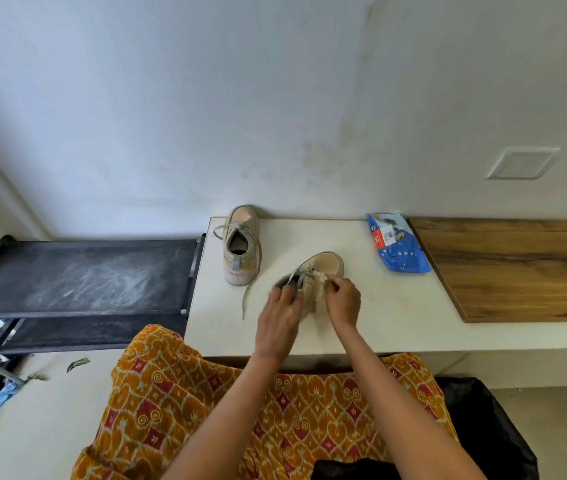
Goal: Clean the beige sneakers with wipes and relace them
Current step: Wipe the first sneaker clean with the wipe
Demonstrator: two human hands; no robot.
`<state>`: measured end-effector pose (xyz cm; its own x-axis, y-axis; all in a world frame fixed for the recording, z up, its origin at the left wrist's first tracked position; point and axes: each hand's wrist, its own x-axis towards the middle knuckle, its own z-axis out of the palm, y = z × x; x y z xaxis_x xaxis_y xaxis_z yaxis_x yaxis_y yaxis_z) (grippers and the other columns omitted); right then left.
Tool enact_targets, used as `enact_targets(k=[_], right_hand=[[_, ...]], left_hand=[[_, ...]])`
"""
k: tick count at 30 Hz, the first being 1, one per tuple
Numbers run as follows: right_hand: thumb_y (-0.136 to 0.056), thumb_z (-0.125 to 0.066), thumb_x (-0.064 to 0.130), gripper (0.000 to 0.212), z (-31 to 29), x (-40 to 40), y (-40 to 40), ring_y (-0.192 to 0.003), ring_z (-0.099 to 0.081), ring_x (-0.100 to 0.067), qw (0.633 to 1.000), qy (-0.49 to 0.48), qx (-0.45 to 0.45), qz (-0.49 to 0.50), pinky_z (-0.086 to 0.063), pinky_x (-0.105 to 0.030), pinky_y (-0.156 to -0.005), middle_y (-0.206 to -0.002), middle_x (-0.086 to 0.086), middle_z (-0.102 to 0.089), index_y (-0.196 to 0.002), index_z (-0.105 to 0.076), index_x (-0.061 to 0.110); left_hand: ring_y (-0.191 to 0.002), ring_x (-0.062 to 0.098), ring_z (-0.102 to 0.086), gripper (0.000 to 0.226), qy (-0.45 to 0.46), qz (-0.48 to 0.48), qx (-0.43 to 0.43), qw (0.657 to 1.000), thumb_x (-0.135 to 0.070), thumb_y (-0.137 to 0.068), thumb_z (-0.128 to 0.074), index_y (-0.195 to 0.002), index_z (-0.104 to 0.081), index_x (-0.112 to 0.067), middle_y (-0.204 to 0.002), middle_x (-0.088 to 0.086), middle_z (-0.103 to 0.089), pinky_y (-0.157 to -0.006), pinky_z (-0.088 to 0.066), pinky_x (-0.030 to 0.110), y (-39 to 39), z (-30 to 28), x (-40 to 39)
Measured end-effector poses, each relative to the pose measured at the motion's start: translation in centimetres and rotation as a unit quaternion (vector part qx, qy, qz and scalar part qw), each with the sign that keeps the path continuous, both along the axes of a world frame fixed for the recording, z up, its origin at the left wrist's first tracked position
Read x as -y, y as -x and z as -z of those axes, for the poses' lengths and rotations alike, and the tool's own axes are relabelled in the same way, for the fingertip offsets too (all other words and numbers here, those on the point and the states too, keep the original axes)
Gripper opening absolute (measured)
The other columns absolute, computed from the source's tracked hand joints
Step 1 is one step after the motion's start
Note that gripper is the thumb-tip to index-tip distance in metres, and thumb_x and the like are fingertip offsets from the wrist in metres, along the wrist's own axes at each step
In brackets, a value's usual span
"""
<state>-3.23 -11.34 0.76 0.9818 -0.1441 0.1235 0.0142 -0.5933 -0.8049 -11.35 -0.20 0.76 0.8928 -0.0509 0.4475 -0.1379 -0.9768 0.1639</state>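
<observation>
**Wiping the near sneaker, laces loose**

While the left hand (280,315) steadies the near sneaker (313,282) at its heel, fingers curled over the collar, the likeliest trouble is the shoe skating sideways on the smooth counter (361,313): a firm rub against its side with only a light hold at the back could swing the toe round. A second risk, as I judge it, is the loose lace ends near the tongue getting caught up in the wipe (322,280) and dragged out of their eyelets, which would add to the relacing.

Just right of the frame's centre, the right hand (342,301) has its fingers pinched together on the pale, crumpled wipe, pressing it against the sneaker's side near the lace area. Both hands touch this shoe, one on each flank, its toe pointing to the upper right.

Up and to the left stands the other sneaker (241,245), upright, heel toward the camera, apart from both hands; one of its laces trails down the counter. Further right lies the blue wipes packet (396,244), near the wooden board (517,268).
</observation>
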Motion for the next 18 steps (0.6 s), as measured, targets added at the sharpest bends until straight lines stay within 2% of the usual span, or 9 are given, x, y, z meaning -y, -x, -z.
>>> enact_targets(k=[3, 7, 8, 10, 12, 13, 15, 18], right_hand=[[-0.092, -0.055, 0.012, 0.022, -0.7, -1.6, 1.0, -0.095, -0.064, -0.017, 0.998, 0.011, 0.048, -0.045, -0.043, -0.017, -0.076, -0.102, -0.005, -0.070, -0.108, -0.070, 0.011], [-0.092, -0.057, 0.015, 0.022, 1.1, -0.3, 3.1, -0.097, -0.058, -0.012, 0.986, 0.080, 0.114, -0.094, -0.040, -0.014, -0.080, -0.102, 0.000, -0.068, -0.111, -0.068, 0.014], [-0.092, -0.057, 0.015, 0.023, 1.5, 0.5, 3.0, -0.095, -0.057, -0.011, 0.981, 0.101, 0.118, -0.113, -0.038, -0.011, -0.077, -0.101, 0.001, -0.067, -0.112, -0.068, 0.015], [-0.092, -0.056, 0.015, 0.023, 1.5, 1.7, 1.9, -0.092, -0.056, -0.011, 0.984, 0.105, 0.092, -0.108, -0.035, -0.009, -0.070, -0.099, 0.000, -0.066, -0.112, -0.067, 0.015], [-0.095, -0.051, 0.015, 0.023, 1.2, 2.3, -0.3, -0.092, -0.059, -0.017, 0.997, 0.059, 0.046, -0.025, -0.039, -0.016, -0.070, -0.099, -0.005, -0.066, -0.112, -0.067, 0.013], [-0.096, -0.049, 0.015, 0.024, 1.0, 2.4, -1.6, -0.094, -0.060, -0.021, 0.999, 0.031, 0.015, 0.027, -0.041, -0.020, -0.073, -0.103, -0.008, -0.066, -0.113, -0.066, 0.011], [-0.098, -0.044, 0.014, 0.028, 0.6, 2.5, -3.8, -0.102, -0.060, -0.026, 0.995, 0.005, -0.049, 0.081, -0.044, -0.028, -0.078, -0.112, -0.013, -0.066, -0.114, -0.065, 0.008], [-0.097, -0.043, 0.013, 0.028, 0.2, 0.8, -4.6, -0.101, -0.062, -0.029, 0.993, 0.029, -0.096, 0.068, -0.044, -0.029, -0.075, -0.110, -0.015, -0.067, -0.109, -0.068, 0.005]], left_hand=[[-0.086, 0.022, -0.053, 0.035, 0.018, -0.001, 0.005, 1.000, -0.010, -0.086, -0.054, -0.121, -0.058, -0.012, -0.104, 0.008, -0.058, -0.075, -0.051, 0.029, 0.0, 0.3, 0.6], [-0.097, 0.025, -0.048, 0.042, -0.067, 0.020, -0.033, 0.997, -0.015, -0.098, -0.020, -0.127, -0.050, -0.007, -0.116, 0.011, -0.057, -0.093, -0.040, 0.039, -0.4, 2.0, 0.2], [-0.098, 0.025, -0.047, 0.042, -0.076, 0.027, -0.023, 0.996, -0.017, -0.098, -0.020, -0.126, -0.050, -0.007, -0.116, 0.011, -0.058, -0.095, -0.039, 0.041, -0.4, 2.1, 0.1], [-0.095, 0.023, -0.047, 0.037, -0.049, 0.043, 0.008, 0.998, -0.020, -0.093, -0.037, -0.121, -0.057, -0.006, -0.107, 0.010, -0.062, -0.092, -0.046, 0.037, 0.0, 1.4, -0.4], [-0.089, 0.019, -0.049, 0.032, -0.003, 0.058, 0.032, 0.998, -0.024, -0.083, -0.056, -0.112, -0.064, -0.010, -0.098, 0.005, -0.062, -0.072, -0.053, 0.027, 0.4, 0.3, -1.0], [-0.087, 0.017, -0.051, 0.032, 0.018, 0.067, 0.024, 0.997, -0.026, -0.081, -0.060, -0.109, -0.065, -0.012, -0.097, 0.003, -0.061, -0.062, -0.052, 0.023, 0.5, -0.2, -1.6], [-0.086, 0.016, -0.052, 0.030, 0.039, 0.093, 0.002, 0.995, -0.027, -0.084, -0.056, -0.109, -0.065, -0.013, -0.099, 0.001, -0.059, -0.050, -0.051, 0.021, 0.2, -0.8, -3.1], [-0.086, 0.018, -0.054, 0.026, 0.018, 0.119, -0.006, 0.993, -0.018, -0.082, -0.066, -0.107, -0.067, -0.011, -0.098, 0.004, -0.058, -0.047, -0.052, 0.024, -0.4, -1.0, -5.0]])
